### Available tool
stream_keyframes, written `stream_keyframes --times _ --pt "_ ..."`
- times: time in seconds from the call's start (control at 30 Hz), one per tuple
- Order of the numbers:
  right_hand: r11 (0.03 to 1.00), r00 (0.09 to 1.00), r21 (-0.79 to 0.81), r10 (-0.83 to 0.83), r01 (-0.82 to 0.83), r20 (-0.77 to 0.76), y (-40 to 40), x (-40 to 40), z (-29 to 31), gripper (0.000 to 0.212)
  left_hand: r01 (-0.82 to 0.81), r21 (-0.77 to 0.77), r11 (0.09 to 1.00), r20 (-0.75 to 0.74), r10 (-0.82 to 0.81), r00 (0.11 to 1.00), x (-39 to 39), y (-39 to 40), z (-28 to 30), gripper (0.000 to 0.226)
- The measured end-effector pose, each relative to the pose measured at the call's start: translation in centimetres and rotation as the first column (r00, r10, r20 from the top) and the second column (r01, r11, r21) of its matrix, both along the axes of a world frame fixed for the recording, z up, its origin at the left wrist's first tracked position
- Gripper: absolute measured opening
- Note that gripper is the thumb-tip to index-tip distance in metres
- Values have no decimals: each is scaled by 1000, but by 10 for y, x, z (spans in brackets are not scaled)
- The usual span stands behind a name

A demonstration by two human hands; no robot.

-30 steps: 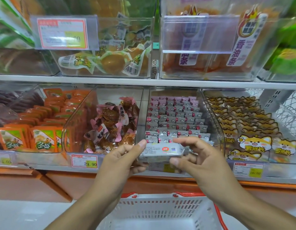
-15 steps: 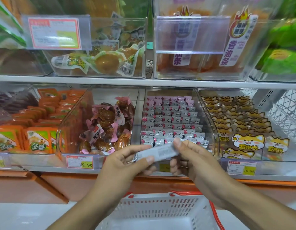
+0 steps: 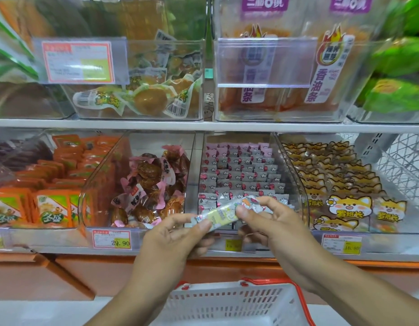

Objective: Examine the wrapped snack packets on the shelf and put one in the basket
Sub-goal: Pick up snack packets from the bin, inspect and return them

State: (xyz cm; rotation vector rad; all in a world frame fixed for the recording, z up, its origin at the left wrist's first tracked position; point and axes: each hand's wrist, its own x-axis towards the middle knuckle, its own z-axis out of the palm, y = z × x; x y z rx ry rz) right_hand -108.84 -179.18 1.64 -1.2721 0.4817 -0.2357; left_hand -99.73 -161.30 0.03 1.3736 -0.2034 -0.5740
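Shop shelving, two tiers of clear plastic bins, price tags clipped along the front rail.

Far left of the hands: orange foil sachets [image 3: 50,208] stood in rows. Just beyond the left hand: clear bin of brown glazed snacks in pink-edged wrappers [image 3: 152,191], red-and-yellow price tag reading 29.90 [image 3: 112,240] on its front.

Left hand [image 3: 173,241]: raised in front of the shelf rail, thumb and fingertips pinched on the lower left end of a small white-and-yellow wrapped snack packet [image 3: 223,211].

Packet: held between both hands, tilted, right end higher, in the air just in front of the middle bin and above the basket. Print blurred, not readable.

Behind the packet: clear bin of small pink-and-grey wrapped packets [image 3: 241,170] in neat rows.

Right hand [image 3: 272,222]: thumb and forefinger pinched on the packet's upper right end, remaining fingers curled loosely beneath.

Right of the right hand: yellow-brown packets printed with a cartoon fox face [image 3: 347,203], yellow price tag [image 3: 342,243] below.

Below both wrists: white perforated plastic basket with red handle [image 3: 229,307], interior only partly in view.
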Motion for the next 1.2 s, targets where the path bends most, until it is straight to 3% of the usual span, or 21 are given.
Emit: stream_keyframes --times 0.2,0.37,0.43,0.6,0.8,0.87,0.97,1.1,1.2 --pt "994 992 5 111 -111 -66 -14 7 7 33 -24 50 998 60 21 998 4 2 3 62" --pt "989 1000 147 -11 8 24 -14 13 4 18 12 80 997 119 -22 993 5 4 2 39" --pt "979 999 201 -40 33 34 -15 16 4 19 -2 43 999 96 -2 995 5 4 1 43" --pt "978 997 207 -44 31 60 -17 18 7 26 9 -41 999 43 -7 999 7 4 2 26" --pt "971 984 216 69 -104 165 -16 14 11 49 -80 -100 992 44 85 995 11 3 -3 40" --pt "975 988 208 50 -80 144 -16 13 11 48 -72 -98 993 62 78 995 11 3 -4 40" --pt "959 992 281 -3 -32 124 -15 15 10 29 -142 -66 988 90 148 985 9 3 -8 38" --pt "944 975 303 -180 133 130 -22 23 12 21 -235 40 971 138 227 964 5 4 -7 27" --pt "941 934 159 -323 299 153 -35 32 19 5 -192 213 958 422 88 902 0 0 -5 7"
